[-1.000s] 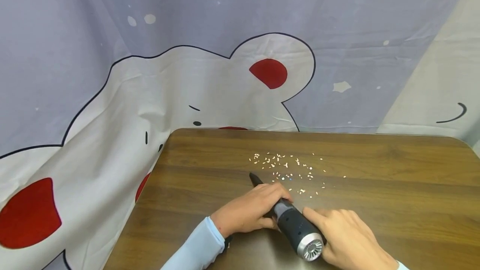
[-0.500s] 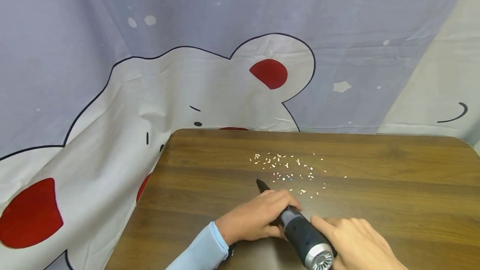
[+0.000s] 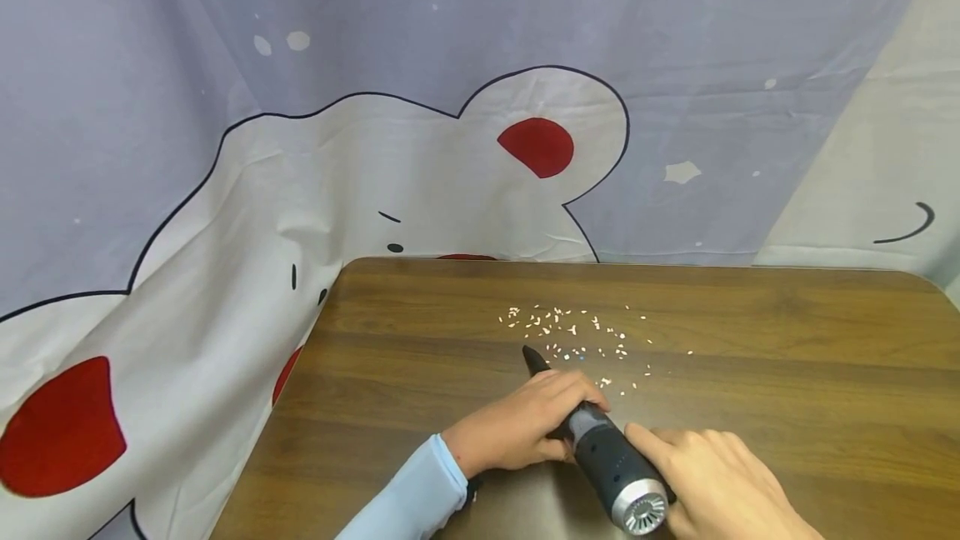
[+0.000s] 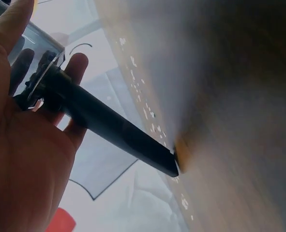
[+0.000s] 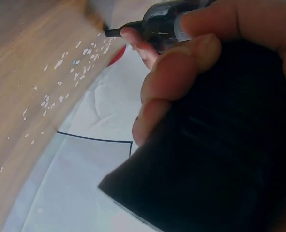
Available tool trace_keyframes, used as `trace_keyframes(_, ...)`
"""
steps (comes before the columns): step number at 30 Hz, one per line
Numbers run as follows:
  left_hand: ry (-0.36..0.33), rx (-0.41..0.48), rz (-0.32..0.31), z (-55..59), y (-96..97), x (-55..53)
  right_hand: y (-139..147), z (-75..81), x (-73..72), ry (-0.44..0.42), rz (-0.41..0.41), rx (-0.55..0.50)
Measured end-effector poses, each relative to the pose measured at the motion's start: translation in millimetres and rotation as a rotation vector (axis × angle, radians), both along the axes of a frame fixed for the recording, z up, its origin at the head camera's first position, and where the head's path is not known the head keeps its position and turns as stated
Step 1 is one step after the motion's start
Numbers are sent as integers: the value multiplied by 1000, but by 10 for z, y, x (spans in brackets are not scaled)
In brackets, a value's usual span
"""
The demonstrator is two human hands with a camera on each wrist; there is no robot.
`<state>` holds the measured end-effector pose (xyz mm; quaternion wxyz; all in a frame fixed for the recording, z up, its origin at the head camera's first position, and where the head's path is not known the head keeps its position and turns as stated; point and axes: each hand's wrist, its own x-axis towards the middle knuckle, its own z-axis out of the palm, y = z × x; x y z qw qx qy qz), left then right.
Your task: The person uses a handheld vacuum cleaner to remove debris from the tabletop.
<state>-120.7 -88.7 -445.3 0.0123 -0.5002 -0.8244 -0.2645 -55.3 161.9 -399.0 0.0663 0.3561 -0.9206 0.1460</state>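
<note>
A black handheld vacuum cleaner [image 3: 611, 461] with a silver vented end slants across the front of the table. My left hand [image 3: 525, 419] holds it around the front, where the clear section meets the narrow nozzle [image 3: 534, 359]. At the other end, my right hand [image 3: 720, 482] grips the dark handle [image 5: 220, 145], whose fingers curl round it in the right wrist view. The nozzle tip is at or just above the tabletop, beside many small pale scraps [image 3: 572, 330]; exact contact is unclear. Part of the nozzle is hidden under my left hand in the head view.
The brown wooden table [image 3: 405, 357] has rounded far corners. Behind it and along its left side hangs a printed cloth [image 3: 420, 173] in lilac and white with red patches. A few scraps lie farther right. Something small and dark shows under my left wrist.
Both hands have carried the vacuum cleaner to the right. Its nozzle drew slightly back, then went forward again, ending closer to the scraps, which look much the same.
</note>
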Motion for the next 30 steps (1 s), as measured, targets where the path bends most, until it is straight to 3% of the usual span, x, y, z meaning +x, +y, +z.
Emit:
trace_keyframes(11,-7,-6,0,-70,-25,-205,-57,-61,-135,109,-45,37)
trace_keyframes(19,-10,0,18,-70,-51,-282,-92,-70,-243,106,-38,58)
trace_keyframes(30,-22,-24,62,-75,-129,-304,-160,-55,-330,80,-39,73)
